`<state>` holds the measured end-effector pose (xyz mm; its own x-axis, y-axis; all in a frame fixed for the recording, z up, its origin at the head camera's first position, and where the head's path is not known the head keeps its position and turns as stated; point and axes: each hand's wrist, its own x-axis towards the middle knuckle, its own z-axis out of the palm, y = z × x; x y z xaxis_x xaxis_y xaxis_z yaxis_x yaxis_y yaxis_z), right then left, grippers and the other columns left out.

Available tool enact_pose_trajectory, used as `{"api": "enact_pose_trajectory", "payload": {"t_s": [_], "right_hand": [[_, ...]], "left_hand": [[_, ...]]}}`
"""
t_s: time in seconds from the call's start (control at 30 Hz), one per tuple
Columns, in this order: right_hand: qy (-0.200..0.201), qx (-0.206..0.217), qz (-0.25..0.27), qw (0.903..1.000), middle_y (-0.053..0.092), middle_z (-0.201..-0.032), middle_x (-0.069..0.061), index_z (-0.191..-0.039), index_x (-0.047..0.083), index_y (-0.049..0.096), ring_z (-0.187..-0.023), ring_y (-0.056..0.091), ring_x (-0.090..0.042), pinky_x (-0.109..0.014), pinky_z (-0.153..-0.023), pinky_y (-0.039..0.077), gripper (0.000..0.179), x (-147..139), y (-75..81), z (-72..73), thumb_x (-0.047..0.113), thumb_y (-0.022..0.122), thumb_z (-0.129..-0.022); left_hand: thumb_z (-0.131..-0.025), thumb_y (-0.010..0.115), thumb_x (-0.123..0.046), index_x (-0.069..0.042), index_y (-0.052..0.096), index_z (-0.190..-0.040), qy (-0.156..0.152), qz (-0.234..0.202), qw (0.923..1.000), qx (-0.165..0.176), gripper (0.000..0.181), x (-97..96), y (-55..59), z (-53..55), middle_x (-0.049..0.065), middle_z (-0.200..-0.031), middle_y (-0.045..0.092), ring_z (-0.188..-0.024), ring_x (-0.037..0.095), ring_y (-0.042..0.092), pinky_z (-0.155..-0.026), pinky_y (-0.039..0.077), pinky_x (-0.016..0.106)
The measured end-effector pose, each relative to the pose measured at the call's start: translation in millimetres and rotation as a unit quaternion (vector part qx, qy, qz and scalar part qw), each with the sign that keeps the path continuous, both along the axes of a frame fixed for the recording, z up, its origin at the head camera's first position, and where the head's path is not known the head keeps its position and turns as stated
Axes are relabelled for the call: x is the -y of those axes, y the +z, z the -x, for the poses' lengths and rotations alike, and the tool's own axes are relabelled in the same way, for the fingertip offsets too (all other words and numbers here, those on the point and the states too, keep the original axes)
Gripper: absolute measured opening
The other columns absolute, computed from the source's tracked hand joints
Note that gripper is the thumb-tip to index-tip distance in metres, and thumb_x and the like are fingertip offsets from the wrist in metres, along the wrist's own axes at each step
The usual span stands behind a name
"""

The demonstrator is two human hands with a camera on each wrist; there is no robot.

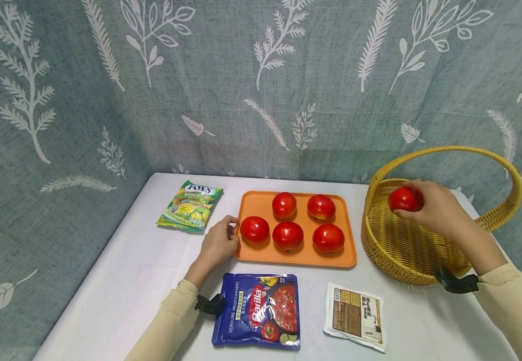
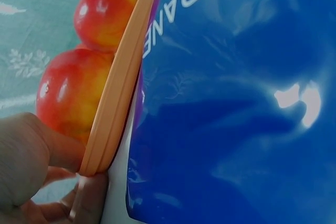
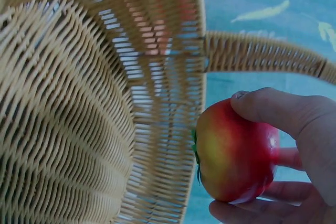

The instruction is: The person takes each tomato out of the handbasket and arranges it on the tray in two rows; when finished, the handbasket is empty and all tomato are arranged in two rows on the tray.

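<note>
My right hand (image 1: 437,208) holds a glossy red tomato (image 1: 404,199) over the wicker basket (image 1: 400,253), within its handle's arch. In the right wrist view, thumb and fingers surround the tomato (image 3: 236,156), which has a yellow blush and green leaves facing the basket wall (image 3: 168,114). At the left end of the orange tray (image 1: 256,200), my left hand (image 1: 217,243) pinches the edge. The left wrist view has the thumb by the tray's rim (image 2: 118,98) and a finger below it. Several more tomatoes (image 1: 288,235) sit on the tray in two rows.
A green candy bag (image 1: 190,206) lies left of the tray. In front are a blue Barilla pouch (image 1: 257,311), close to the left wrist, and a white and brown packet (image 1: 355,316). The basket's tall handle (image 1: 450,149) arches above it. A patterned curtain (image 1: 242,100) hangs behind the table.
</note>
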<state>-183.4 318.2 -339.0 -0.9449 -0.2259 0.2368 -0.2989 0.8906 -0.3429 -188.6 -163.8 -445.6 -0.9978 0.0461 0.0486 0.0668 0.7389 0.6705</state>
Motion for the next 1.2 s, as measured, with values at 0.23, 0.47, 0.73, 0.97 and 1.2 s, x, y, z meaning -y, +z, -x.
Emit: {"api": "enact_pose_trajectory", "payload": {"t_s": [0.23,0.47,0.73,0.97,1.2], "right_hand": [[0.007,-0.045,-0.003,0.9989,0.061,-0.111,-0.03,-0.129,-0.008,0.055,-0.093,0.061,-0.046,-0.062,-0.072,0.053,0.069,7.9,4.1,-18.6,0.024,0.086,-0.077],[0.014,-0.067,0.024,0.9974,0.061,-0.116,-0.026,-0.131,-0.004,0.056,-0.096,0.061,-0.044,-0.062,-0.074,0.053,0.07,17.5,7.6,-38.0,0.019,0.089,-0.073],[0.032,-0.11,0.034,0.9928,0.063,-0.117,-0.019,-0.13,0.0,0.058,-0.096,0.062,-0.036,-0.057,-0.073,0.055,0.071,34.0,11.4,-52.3,0.013,0.091,-0.068],[0.062,-0.132,0.04,0.9885,0.063,-0.116,-0.017,-0.128,0.0,0.059,-0.095,0.062,-0.033,-0.054,-0.072,0.056,0.071,50.2,15.1,-55.3,0.014,0.092,-0.067],[0.087,-0.13,0.06,0.9858,0.062,-0.12,-0.019,-0.129,0.0,0.06,-0.099,0.062,-0.034,-0.053,-0.072,0.057,0.07,67.7,17.1,-52.2,0.013,0.091,-0.068]], "left_hand": [[-0.081,0.064,0.0,-0.006,0.061,-0.127,0.001,0.001,1.0,0.0,0.046,0.0,0.5,0.5,0.007,-0.093,0.063,-0.077,0.021,0.057,-0.065,0.047,0.033],[-0.08,0.064,0.0,-0.006,0.061,-0.126,-0.002,0.002,1.0,-0.001,0.046,-0.4,-0.8,0.2,0.006,-0.093,0.063,-0.077,0.02,0.057,-0.064,0.047,0.033],[-0.08,0.063,0.0,-0.006,0.061,-0.126,0.0,0.001,1.0,-0.005,0.047,-1.2,0.6,0.0,0.006,-0.093,0.063,-0.077,0.02,0.057,-0.066,0.047,0.034],[-0.081,0.064,-0.002,-0.007,0.061,-0.127,0.002,0.001,1.0,-0.001,0.046,-1.6,-0.3,0.5,0.006,-0.093,0.063,-0.077,0.02,0.057,-0.066,0.047,0.033],[-0.081,0.064,-0.002,-0.006,0.061,-0.127,0.0,0.003,1.0,-0.002,0.046,-0.1,-0.9,0.9,0.006,-0.093,0.063,-0.078,0.02,0.058,-0.066,0.047,0.034]]}}
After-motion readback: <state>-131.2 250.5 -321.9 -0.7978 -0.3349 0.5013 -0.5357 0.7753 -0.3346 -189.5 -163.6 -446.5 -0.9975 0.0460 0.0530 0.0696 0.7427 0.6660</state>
